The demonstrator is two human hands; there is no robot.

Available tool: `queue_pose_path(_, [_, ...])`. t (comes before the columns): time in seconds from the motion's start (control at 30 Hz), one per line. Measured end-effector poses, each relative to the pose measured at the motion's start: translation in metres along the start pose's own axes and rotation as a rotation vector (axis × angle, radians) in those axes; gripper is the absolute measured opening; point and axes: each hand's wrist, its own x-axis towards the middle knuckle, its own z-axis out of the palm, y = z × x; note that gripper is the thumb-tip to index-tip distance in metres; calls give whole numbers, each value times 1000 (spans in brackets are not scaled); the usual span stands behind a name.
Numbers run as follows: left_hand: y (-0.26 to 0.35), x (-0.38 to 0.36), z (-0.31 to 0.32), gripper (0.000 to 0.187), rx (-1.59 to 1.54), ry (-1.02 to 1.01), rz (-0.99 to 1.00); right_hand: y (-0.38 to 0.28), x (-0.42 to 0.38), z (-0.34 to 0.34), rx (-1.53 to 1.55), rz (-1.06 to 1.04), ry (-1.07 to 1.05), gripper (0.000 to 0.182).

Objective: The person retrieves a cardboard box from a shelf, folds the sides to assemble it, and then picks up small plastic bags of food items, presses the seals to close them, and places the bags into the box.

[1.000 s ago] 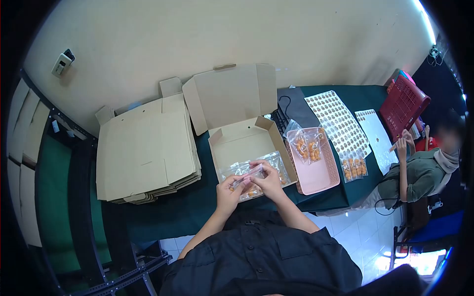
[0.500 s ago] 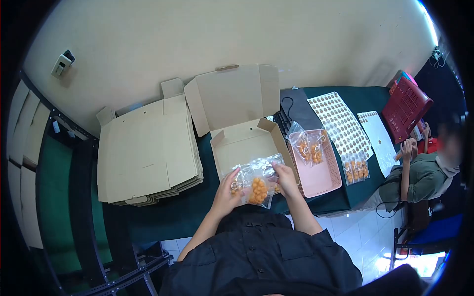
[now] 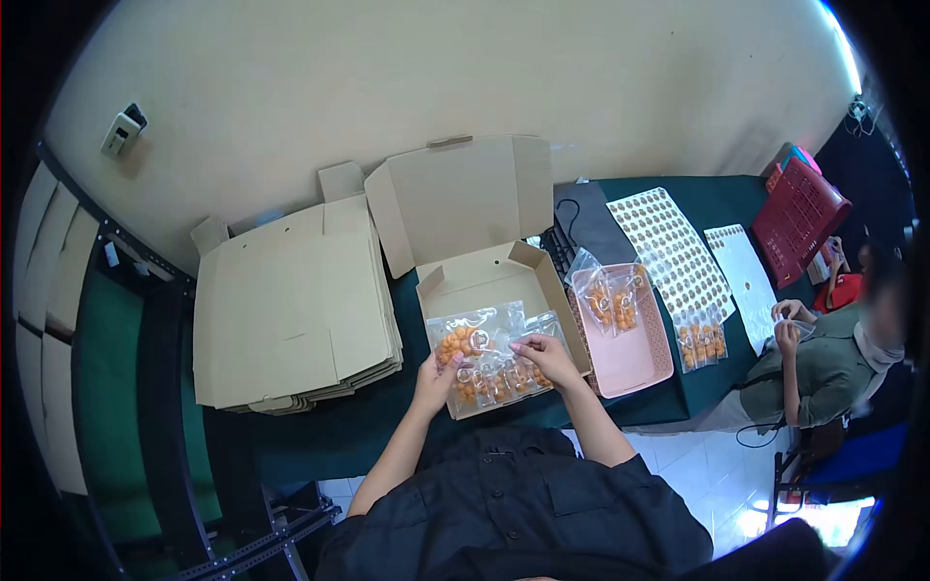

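Observation:
A clear plastic bag of round orange snacks (image 3: 457,343) lies over the front part of an open cardboard box (image 3: 489,281). My left hand (image 3: 435,383) is closed on the bag's lower left corner, thumb on top. At the bag's right edge, my right hand (image 3: 546,359) pinches the plastic between thumb and fingers. Beneath and in front of it, several similar snack bags (image 3: 496,385) rest in the box along its front side. The box lid (image 3: 455,198) stands raised against the wall.
Flattened cardboard boxes (image 3: 276,305) are stacked on the left. A pink basket (image 3: 635,363) with snack bags stands right of the box. Beyond it lie a sticker sheet (image 3: 668,247), more snack bags (image 3: 702,343) and a maroon basket (image 3: 796,218). A co-worker (image 3: 823,358) sits at right.
Both hands have brought the snack bag from above the box's front edge forward and down into the box. It now lies flatter, and the bags beneath show. The co-worker's hands have shifted.

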Motion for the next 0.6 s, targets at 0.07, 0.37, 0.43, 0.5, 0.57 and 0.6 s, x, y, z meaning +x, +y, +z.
queue_pose_path(0.07, [-7, 8, -5, 33, -15, -3, -12, 3, 14, 0, -109, -62, 72, 18])
queue_pose_path(0.37, [-29, -13, -22, 42, 922, 186, 105, 91, 137, -20, -236, 49, 291, 13])
queue_pose_path(0.43, [-42, -21, -26, 41, 810, 129, -50, 98, 144, -16, -354, 55, 274, 13])
queue_pose_path(0.5, [-49, -31, -26, 40, 776, 138, -88, 96, 147, 7, -752, 29, 294, 16])
queue_pose_path(0.57, [-54, -39, -26, 40, 730, 158, -148, 76, 140, 24, -856, 73, 272, 22])
queue_pose_path(0.6, [-54, -40, -25, 40, 730, 160, -150, 64, 132, 31, -958, 123, 253, 30])
